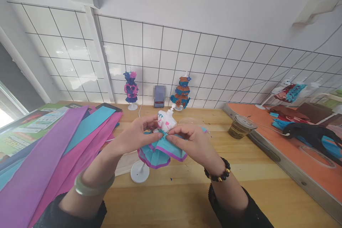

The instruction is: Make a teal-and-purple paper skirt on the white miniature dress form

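A small white dress form (167,120) with pink and teal marks leans in the middle of the view. Around its lower part spreads a turquoise skirt (155,155) with purple edging. The form's round white base (140,171) shows below the skirt. My left hand (136,133), a pale bangle on its wrist, pinches the turquoise material at the waist from the left. On the right side of the waist, my right hand (191,142) is closed on the same material, thumb and forefinger together. The two thumbs nearly meet at the front.
Purple, turquoise and pink sheets (61,149) lie at the left. Behind stand a blue-pink dressed form (130,89), a phone (159,96) and a brown-blue dressed form (183,91). A lidded cup (242,127) stands at the right, beside an orange surface (248,110) holding more materials.
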`<control>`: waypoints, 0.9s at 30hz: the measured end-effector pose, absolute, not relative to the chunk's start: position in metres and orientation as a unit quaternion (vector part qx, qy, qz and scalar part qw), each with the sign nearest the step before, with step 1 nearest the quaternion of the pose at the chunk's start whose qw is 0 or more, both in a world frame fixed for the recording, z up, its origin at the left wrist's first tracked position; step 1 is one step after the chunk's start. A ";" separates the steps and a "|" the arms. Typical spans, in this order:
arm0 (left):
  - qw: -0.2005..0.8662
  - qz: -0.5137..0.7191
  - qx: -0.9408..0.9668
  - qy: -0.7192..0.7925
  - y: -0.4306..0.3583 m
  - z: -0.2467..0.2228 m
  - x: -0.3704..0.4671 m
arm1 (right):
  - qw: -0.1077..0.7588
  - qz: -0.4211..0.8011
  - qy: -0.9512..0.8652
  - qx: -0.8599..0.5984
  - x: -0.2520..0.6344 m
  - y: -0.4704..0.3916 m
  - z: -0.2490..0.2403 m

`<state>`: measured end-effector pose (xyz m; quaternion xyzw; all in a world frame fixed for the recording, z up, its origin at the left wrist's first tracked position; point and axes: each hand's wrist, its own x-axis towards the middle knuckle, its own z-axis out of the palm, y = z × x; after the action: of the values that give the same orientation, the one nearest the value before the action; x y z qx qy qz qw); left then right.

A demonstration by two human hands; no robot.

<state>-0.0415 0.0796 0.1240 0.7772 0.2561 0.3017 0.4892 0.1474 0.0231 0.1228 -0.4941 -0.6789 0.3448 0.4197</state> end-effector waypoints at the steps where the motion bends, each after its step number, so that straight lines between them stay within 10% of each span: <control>1: 0.491 0.303 0.777 0.253 0.080 0.124 -0.042 | 0.419 0.348 -0.683 -0.487 0.148 0.023 0.123; 27: 0.496 0.295 0.783 0.233 0.079 0.125 -0.041 | 0.385 0.351 -0.678 -0.519 0.150 0.019 0.132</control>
<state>-0.0415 0.0791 0.1246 0.7827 0.2335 0.2946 0.4961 0.1503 0.0186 0.1321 -0.5188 -0.6778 0.3507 0.3853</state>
